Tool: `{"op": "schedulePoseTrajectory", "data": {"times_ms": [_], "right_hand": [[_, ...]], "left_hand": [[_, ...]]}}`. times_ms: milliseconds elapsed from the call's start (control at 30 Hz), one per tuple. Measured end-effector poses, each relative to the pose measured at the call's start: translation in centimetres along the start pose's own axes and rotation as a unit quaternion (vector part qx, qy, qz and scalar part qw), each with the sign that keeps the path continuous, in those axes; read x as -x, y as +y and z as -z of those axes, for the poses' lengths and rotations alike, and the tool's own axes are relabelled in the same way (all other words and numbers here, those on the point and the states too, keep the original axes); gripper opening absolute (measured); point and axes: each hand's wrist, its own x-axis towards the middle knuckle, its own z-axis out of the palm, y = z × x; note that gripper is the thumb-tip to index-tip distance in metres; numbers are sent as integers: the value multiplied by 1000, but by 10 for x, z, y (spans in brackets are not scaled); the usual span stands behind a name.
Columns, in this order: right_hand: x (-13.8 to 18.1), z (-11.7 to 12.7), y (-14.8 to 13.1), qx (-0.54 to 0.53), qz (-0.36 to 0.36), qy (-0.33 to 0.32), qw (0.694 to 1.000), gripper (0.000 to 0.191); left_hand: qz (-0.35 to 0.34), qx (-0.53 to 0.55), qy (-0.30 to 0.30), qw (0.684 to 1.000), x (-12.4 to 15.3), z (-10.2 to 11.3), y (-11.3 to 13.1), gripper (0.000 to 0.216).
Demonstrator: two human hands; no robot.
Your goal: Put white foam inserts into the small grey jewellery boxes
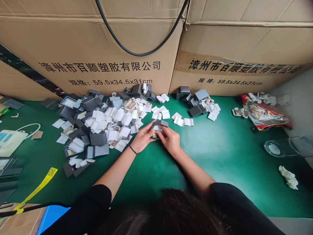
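Observation:
A small dark grey hinged box (160,123) is held at the middle of the green table, its lid raised and a white insert (156,128) showing inside. My left hand (143,137) grips the box from its left side. On the right side, the fingers of my right hand (170,139) close about the box, with the thumb reaching into its opening by the insert. The fingers partly hide what lies inside. Just left of my hands spreads a heap of grey boxes (98,139) and folded white inserts (126,119).
Large cardboard cartons (97,42) wall off the back, with a black cable (137,54) hanging before them. A smaller group of grey boxes (201,94) stands back right. Further right are a red food bag (265,112), a clear glass (281,147) and crumpled tissue (288,177).

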Motion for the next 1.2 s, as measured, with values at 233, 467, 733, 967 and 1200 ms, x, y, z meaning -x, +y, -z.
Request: {"op": "schedulePoseTrajectory", "data": {"times_ms": [233,467,733,967,1200], "right_hand": [[-1,-2,4,72,16,44,996,32],[0,-6,6,41,12,57,997,29],[-2,-4,5,41,-6,18,999,27],[-3,-3,6,80,-15,-17,997,26],[-5,-8,6,96,-5,-4,995,26]], "left_hand": [[6,-56,9,998,2,-2,-3,60],[14,-46,21,999,1,-2,-2,60],[15,-65,26,997,1,-4,1,63],[16,-85,19,996,3,-6,3,64],[6,-126,35,991,3,-8,5,63]]}}
